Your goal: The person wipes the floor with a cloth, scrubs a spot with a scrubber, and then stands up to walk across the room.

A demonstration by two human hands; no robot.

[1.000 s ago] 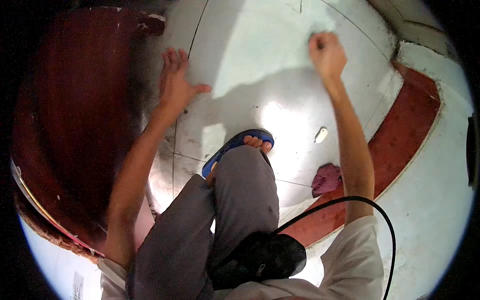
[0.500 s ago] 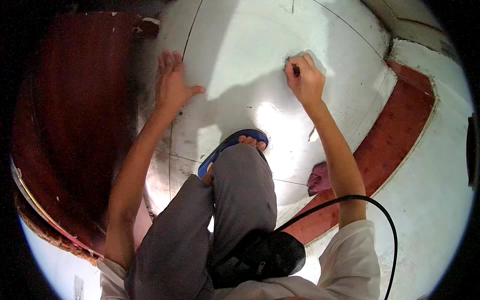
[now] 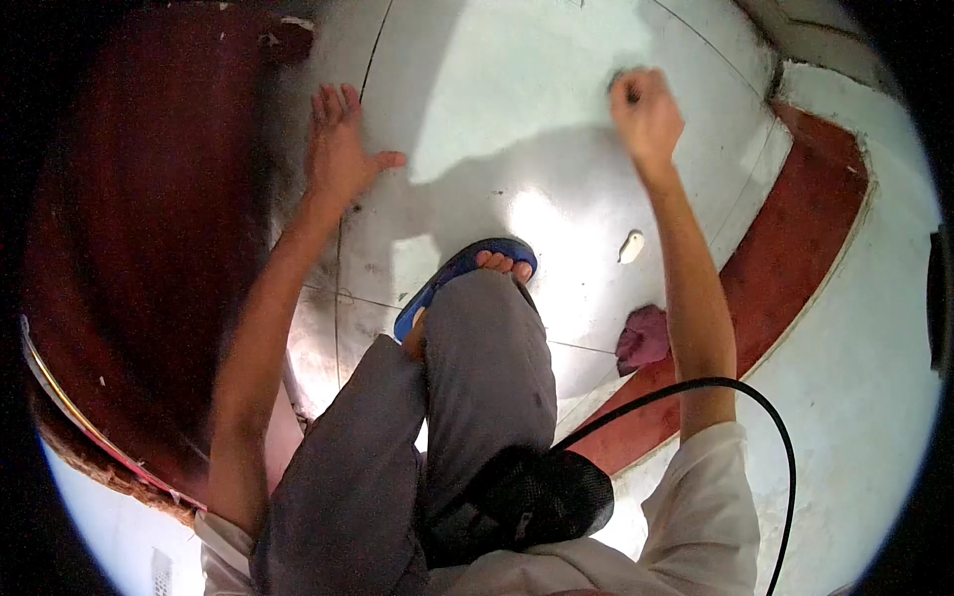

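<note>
My left hand [image 3: 343, 149] lies flat on the pale tiled floor [image 3: 497, 89], fingers and thumb spread, holding nothing. Over on the right, my right hand [image 3: 651, 119] is closed around a small dark scrubber [image 3: 632, 93] pressed to the floor. Motion blurs that hand, and most of the scrubber is hidden in the fist. Beside my right forearm lies a small cream-white piece [image 3: 631, 246] that resembles soap. Closer to my body, a crumpled maroon cloth [image 3: 643, 338] rests partly against the red border strip.
A dark red panel [image 3: 159, 248] fills the left side. The red border strip [image 3: 765, 228] curves along the right, beside a pale surface. My foot in a blue slipper [image 3: 467, 263] stands in the middle. A black cable [image 3: 765, 417] arcs past my right arm.
My right hand has moved up and to the right with the scrubber. The cream-white piece, mostly covered before, now shows fully. My left hand stays almost in place.
</note>
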